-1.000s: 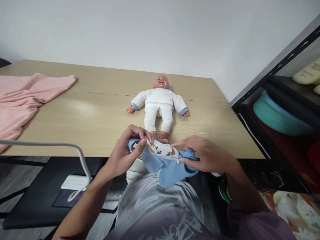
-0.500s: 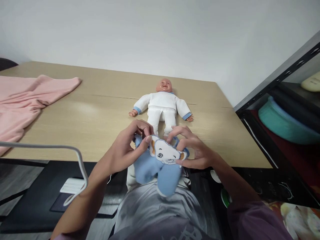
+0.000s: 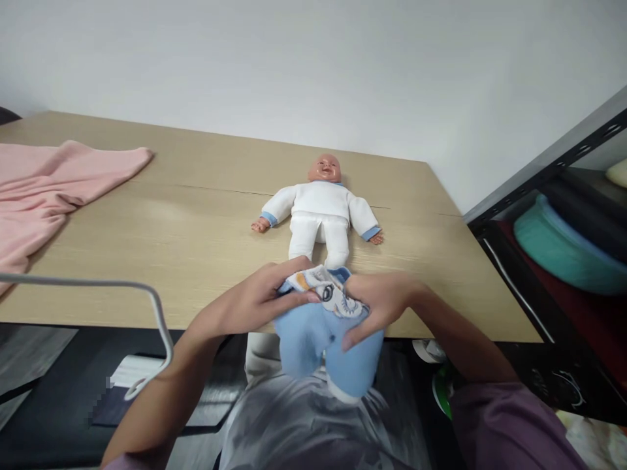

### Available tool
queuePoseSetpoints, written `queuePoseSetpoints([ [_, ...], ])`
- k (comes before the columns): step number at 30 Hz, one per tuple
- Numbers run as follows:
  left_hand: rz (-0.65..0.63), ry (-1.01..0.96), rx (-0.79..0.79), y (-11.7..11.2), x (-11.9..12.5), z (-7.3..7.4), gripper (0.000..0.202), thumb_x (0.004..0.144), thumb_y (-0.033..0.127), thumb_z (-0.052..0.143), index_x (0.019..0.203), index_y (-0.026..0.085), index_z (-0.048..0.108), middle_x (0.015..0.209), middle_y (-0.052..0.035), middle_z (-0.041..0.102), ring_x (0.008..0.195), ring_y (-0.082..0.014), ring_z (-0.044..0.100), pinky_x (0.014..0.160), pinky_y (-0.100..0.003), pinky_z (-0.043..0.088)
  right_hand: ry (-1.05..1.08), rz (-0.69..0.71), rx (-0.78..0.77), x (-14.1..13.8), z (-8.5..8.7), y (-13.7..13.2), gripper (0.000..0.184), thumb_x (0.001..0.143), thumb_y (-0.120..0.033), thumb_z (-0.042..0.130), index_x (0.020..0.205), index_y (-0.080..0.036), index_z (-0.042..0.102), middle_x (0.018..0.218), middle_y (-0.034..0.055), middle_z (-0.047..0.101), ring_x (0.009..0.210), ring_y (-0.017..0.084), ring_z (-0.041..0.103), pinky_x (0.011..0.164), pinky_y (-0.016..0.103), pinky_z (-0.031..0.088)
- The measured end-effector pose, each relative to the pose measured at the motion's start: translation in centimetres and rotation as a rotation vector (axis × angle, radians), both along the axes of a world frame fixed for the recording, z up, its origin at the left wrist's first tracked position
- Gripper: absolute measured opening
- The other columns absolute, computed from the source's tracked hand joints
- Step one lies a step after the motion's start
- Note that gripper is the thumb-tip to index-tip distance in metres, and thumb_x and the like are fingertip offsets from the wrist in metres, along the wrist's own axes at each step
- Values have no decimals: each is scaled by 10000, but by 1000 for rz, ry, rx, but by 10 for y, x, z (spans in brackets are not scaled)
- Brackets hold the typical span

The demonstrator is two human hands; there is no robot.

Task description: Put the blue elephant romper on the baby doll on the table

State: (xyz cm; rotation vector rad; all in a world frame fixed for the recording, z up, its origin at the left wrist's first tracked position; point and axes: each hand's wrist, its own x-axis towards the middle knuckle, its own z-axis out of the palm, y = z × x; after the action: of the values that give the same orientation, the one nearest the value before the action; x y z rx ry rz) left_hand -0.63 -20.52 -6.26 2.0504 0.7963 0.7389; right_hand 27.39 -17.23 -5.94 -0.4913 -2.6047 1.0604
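Small blue doll pants [image 3: 304, 339] with a white animal-face patch hang from both hands at the table's front edge. My left hand [image 3: 269, 294] grips the waistband's left side, thumb in front. On the other side, my right hand [image 3: 375, 303] has its thumb on the front of the cloth, while its fingers reach inside the waist and are hidden. Just beyond, a baby doll [image 3: 321, 202] lies on its back with its head away from me, dressed in a white top with blue cuffs and white leggings. Its feet are hidden behind my hands and the pants.
A pink cloth [image 3: 63, 179] lies crumpled on the left of the wooden table [image 3: 196, 241]. A grey cable [image 3: 151, 300] crosses the lower left, above a black chair [image 3: 44, 391]. To the right stands a black shelf with a teal basin [image 3: 568, 245].
My right hand has pushed its fingers into the waist of the pants, and the animal patch has folded and crumpled. The pants hang slightly lower and further right.
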Motion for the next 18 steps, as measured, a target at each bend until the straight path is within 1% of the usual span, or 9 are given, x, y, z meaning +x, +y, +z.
queuePoseSetpoints([
  [1, -11, -9, -31, 1, 2, 2, 271, 1125, 455, 656, 1135, 193, 723, 936, -15, 731, 832, -176, 662, 765, -270, 550, -51, 48, -60, -3, -3, 1, 572, 950, -643, 852, 676, -224, 577, 606, -74, 531, 573, 96, 448, 549, 239, 427],
  [3, -79, -16, -121, 3, 2, 5, 327, 1076, 499, 717, 1155, 182, 729, 936, -17, 742, 810, -174, 658, 743, -266, 556, -102, 122, -176, -8, -11, 2, 534, 1008, -566, 818, 695, -213, 569, 697, -46, 596, 646, 109, 515, 634, 249, 475],
  [6, -240, 27, -229, 9, -6, 3, 419, 921, 529, 897, 1079, 162, 771, 868, -10, 743, 723, -152, 634, 651, -232, 530, 34, 102, -224, -10, -20, 2, 509, 979, -604, 835, 768, -199, 612, 888, 14, 671, 872, 165, 616, 842, 290, 543],
  [8, -297, 30, -234, 12, -13, -5, 396, 901, 520, 921, 1028, 166, 796, 873, -30, 757, 764, -174, 671, 677, -236, 561, 62, 82, -295, -9, -25, 2, 468, 993, -604, 813, 855, -191, 643, 919, 17, 672, 891, 173, 609, 862, 300, 548],
  [9, -302, 10, -233, 14, -15, -10, 371, 930, 516, 896, 1045, 174, 806, 929, -53, 781, 842, -202, 709, 743, -254, 600, 50, 61, -346, -8, -27, 1, 445, 993, -592, 813, 897, -188, 652, 918, 11, 673, 868, 169, 602, 843, 295, 551],
  [11, -242, -58, -247, 16, -18, -21, 349, 1010, 516, 808, 1140, 192, 806, 1073, -87, 811, 1010, -247, 747, 903, -305, 645, 11, 37, -455, -7, -28, -2, 430, 949, -570, 867, 982, -188, 673, 952, 4, 696, 865, 169, 620, 838, 286, 571],
  [13, -106, -96, -278, 18, -17, -29, 367, 1075, 534, 712, 1221, 204, 779, 1154, -89, 808, 1081, -252, 749, 986, -328, 646, -20, 34, -557, -8, -28, -6, 488, 857, -548, 959, 1093, -197, 716, 1057, 15, 743, 955, 193, 680, 916, 294, 606],
  [16, 40, -100, -332, 17, -14, -33, 435, 1091, 595, 656, 1249, 202, 751, 1211, -85, 794, 1114, -253, 746, 1041, -351, 639, -62, 69, -727, -8, -28, -9, 645, 775, -525, 1022, 1274, -212, 759, 1161, 38, 794, 1061, 216, 751, 1025, 322, 636],
  [18, 23, -90, -378, 16, -12, -30, 495, 1061, 650, 675, 1236, 196, 762, 1205, -85, 797, 1099, -262, 751, 1030, -366, 648, -57, 48, -781, -6, -28, -9, 699, 750, -536, 1033, 1315, -214, 774, 1177, 48, 812, 1090, 226, 775, 1043, 337, 648],
])
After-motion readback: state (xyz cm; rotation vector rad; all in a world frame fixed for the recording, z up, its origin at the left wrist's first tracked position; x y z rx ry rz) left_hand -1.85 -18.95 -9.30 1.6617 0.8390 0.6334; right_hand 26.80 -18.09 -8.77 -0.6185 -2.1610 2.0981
